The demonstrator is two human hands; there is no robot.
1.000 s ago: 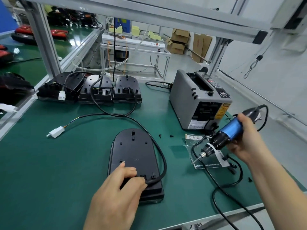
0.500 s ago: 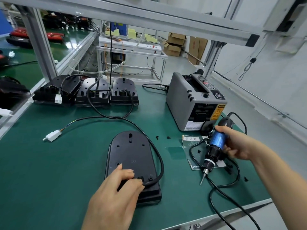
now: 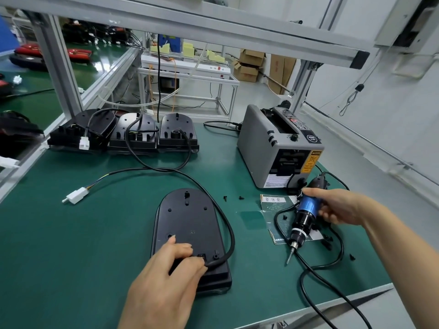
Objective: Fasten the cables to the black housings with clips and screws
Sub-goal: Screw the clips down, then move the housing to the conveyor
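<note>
A black housing [image 3: 190, 222] lies flat on the green mat in front of me. Its black cable [image 3: 231, 236] curves round the right side to a white connector [image 3: 77, 195] at the left. My left hand [image 3: 166, 279] rests on the housing's near end, thumb and fingers pressing the cable end down by a small clip [image 3: 202, 257]. My right hand [image 3: 337, 206] grips a blue electric screwdriver [image 3: 303, 217], tip pointing down just above the mat, right of the housing. Small black screws [image 3: 241, 198] lie scattered between them.
Three more black housings [image 3: 177, 134] with cables stand at the back of the mat. A grey tape dispenser [image 3: 278, 150] sits at the back right, a plastic bag [image 3: 275, 205] before it. The screwdriver's cord [image 3: 318, 279] loops toward the table's near edge. Aluminium frame posts rise at the left.
My right hand has swung the screwdriver from nearly level to tip-down and lowered it toward the mat. My left hand stays on the housing's near end.
</note>
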